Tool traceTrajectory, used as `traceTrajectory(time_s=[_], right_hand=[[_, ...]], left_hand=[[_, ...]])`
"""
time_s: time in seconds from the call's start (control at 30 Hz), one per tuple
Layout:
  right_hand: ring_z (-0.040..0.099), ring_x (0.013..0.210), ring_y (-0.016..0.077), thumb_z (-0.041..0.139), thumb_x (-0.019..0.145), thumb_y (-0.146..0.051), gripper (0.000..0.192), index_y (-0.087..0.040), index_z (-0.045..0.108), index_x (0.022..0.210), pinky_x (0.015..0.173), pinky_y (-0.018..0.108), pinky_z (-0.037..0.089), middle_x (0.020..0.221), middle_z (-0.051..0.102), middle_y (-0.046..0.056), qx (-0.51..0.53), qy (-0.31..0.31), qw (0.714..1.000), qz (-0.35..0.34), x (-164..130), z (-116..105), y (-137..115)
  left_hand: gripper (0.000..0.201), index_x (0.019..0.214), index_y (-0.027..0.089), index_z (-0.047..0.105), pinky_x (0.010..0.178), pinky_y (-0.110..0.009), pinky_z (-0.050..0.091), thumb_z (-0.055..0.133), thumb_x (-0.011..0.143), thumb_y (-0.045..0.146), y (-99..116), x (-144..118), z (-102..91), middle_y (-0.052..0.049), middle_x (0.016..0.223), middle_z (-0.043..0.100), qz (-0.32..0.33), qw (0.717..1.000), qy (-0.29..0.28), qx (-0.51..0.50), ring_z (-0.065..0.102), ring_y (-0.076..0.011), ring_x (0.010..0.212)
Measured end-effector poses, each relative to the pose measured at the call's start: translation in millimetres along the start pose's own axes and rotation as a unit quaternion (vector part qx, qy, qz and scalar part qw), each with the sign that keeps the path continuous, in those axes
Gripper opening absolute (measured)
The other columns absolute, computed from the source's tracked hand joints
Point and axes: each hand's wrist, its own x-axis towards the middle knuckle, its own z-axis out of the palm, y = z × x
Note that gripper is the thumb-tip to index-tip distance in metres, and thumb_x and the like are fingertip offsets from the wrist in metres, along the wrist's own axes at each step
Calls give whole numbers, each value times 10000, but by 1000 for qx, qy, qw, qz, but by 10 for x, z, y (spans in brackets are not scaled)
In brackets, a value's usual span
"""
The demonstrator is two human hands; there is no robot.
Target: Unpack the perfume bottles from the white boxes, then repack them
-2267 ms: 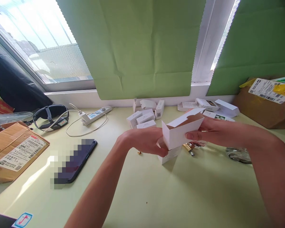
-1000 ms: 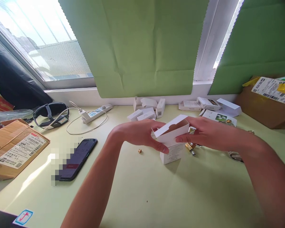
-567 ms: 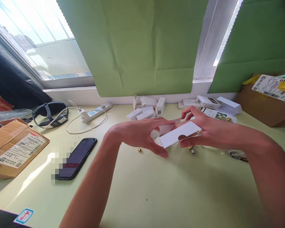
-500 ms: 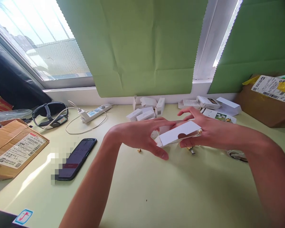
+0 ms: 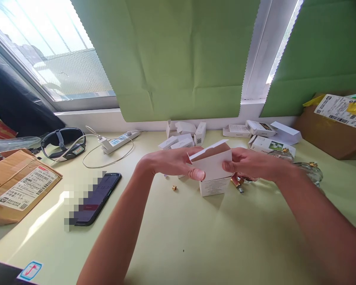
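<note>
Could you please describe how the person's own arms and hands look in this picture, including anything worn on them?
Both forearms are bare up to the frame edge: no sleeves, gloves, watch or bracelet show. The left hand and right hand have no visible rings here, though several fingers are hidden. The visible left thumbnail looks short and unpainted. No markings show.

We see a pale green table point(image 5: 195, 237) holding a phone point(image 5: 96, 198), power strip point(image 5: 118, 141), cardboard box point(image 5: 17, 186), headset point(image 5: 63, 143) and scattered small white boxes point(image 5: 180, 140).

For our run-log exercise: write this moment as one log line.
left hand: grips white carton | right hand: grips its other side | carton: open-topped, above second white box | table: phone left
</note>
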Motion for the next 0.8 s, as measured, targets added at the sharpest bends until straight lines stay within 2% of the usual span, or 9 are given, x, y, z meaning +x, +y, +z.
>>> traceTrajectory(time_s=[0.1,0.2,0.3,0.37,0.43,0.5,0.57,0.67,0.8], right_hand=[[623,613,125,610,857,-562,539,-260,554,1301,388,216,277,911,676,39,32,20,999,11,32,16,65],[641,636,132,630,829,-583,551,-262,559,1272,376,212,269,939,684,47,45,27,998,20,46,40,72],[622,650,133,618,828,-595,545,-263,554,1255,408,218,320,952,670,46,46,24,998,19,23,73,-24],[617,699,148,604,837,-585,526,-268,544,1252,453,231,379,1022,643,57,12,38,999,33,-21,87,-132],[612,766,163,611,831,-567,490,-291,554,1232,525,258,448,1191,569,71,-49,53,996,49,-81,86,-235],[600,777,164,623,814,-558,441,-313,588,1179,585,294,490,1348,441,65,-115,72,989,57,-139,68,-297],[583,728,151,628,798,-562,408,-314,614,1121,614,324,504,1380,374,57,-170,106,978,58,-182,50,-317],[560,678,139,614,805,-560,354,-283,617,1026,617,321,487,1201,473,49,-217,151,964,38,-207,49,-327],[528,624,139,570,842,-563,321,-249,607,899,573,280,411,800,554,-10,-226,141,964,10,-201,91,-398]], left_hand=[[746,1318,267,519,827,-291,481,577,748,744,-51,16,-7,-50,1137,671,0,996,-46,-73,599,-232,1061],[734,1317,288,541,902,-304,472,458,787,790,-65,19,-24,-55,1181,670,-15,995,-42,-95,592,-231,1119],[703,1309,298,555,944,-319,460,395,824,781,-55,9,-33,-56,1257,641,-28,994,-33,-104,587,-230,1146],[645,1320,312,542,947,-326,457,375,866,739,-38,1,-32,-47,1304,612,-50,993,-19,-101,592,-229,1142],[588,1354,328,500,930,-313,457,379,900,682,-13,-7,-29,-39,1324,594,-68,994,-9,-89,600,-221,1126],[545,1369,337,472,896,-277,456,407,914,630,21,-14,-27,-31,1315,592,-63,995,-16,-71,597,-207,1118],[503,1342,326,491,857,-240,452,423,919,590,59,-20,-27,-23,1295,598,-47,997,-24,-51,578,-195,1130],[455,1270,287,546,823,-221,447,433,921,556,112,-28,-31,-23,1282,599,-40,999,-16,-21,561,-191,1128],[446,1278,282,543,833,-214,437,453,919,530,146,-26,-36,-13,1306,581,-43,999,-3,15,546,-190,1140]])
